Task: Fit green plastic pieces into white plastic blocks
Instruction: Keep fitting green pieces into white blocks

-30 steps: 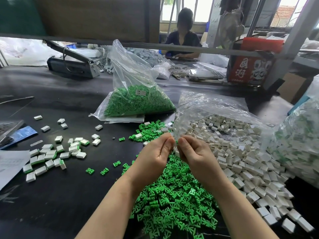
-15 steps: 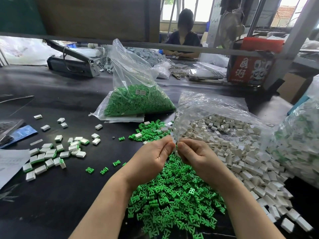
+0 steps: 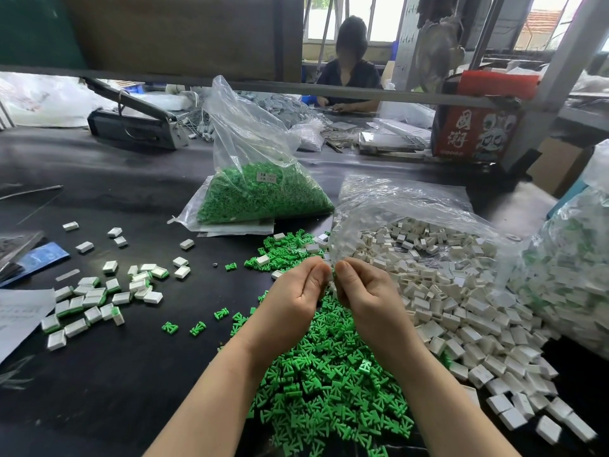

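Barely begun: left hand (image 3: 298, 291) and right hand (image 3: 361, 288) pinch together, contents hidden; few finished blocks (image 3: 95, 298), heaped green pieces (image 3: 329, 374) and white blocks (image 3: 461, 291) remain.

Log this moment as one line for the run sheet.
stage: fitting | left hand: pinched at fingertips | right hand: pinched, green sliver showing | held part: mostly hidden | below: loose green pieces | finished blocks: left

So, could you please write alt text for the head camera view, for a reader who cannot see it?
Two bare hands, left hand and right hand, meet fingertip to fingertip over a pile of loose green pieces on a black table. White blocks spill from a clear bag on the right, and finished blocks lie scattered on the left.
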`<state>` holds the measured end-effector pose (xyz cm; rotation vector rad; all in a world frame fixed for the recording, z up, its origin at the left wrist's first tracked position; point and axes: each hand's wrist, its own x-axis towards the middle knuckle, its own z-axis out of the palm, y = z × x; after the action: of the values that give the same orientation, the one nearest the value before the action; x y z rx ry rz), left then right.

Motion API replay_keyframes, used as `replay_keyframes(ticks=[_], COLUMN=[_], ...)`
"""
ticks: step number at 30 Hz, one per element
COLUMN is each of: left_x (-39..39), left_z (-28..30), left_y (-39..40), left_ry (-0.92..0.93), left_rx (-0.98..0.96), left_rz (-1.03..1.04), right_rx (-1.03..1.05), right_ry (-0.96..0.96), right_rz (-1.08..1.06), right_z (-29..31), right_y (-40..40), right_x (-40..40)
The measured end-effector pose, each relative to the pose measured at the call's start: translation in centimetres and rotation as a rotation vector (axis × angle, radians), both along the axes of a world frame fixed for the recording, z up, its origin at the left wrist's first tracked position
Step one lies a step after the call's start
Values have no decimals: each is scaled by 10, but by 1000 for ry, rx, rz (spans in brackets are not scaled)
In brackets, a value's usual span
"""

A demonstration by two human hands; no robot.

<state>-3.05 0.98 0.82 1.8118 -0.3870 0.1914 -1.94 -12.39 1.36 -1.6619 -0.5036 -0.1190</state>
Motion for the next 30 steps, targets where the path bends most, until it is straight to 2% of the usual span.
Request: replay_keyframes(ticks=[5,11,22,26,30], left_x=[-1,0,0,1,2], left_z=[-1,-2,-4,-2,0], left_y=[1,-2,-5,-1,-2], left_ry=[12,-8,12,76,129], left_rx=[-11,19,-6,-52,-125], left_rz=[-8,45,62,36,-2], right_rx=[-49,-173,-138,-33,117], right_ry=[-25,-110,-98,-3,14], right_rz=[13,-124,-160,-85,-176], right_z=[2,-3,-8,-12,-12], right_y=[-1,3,6,6,4], right_x=[-1,-1,1,1,1])
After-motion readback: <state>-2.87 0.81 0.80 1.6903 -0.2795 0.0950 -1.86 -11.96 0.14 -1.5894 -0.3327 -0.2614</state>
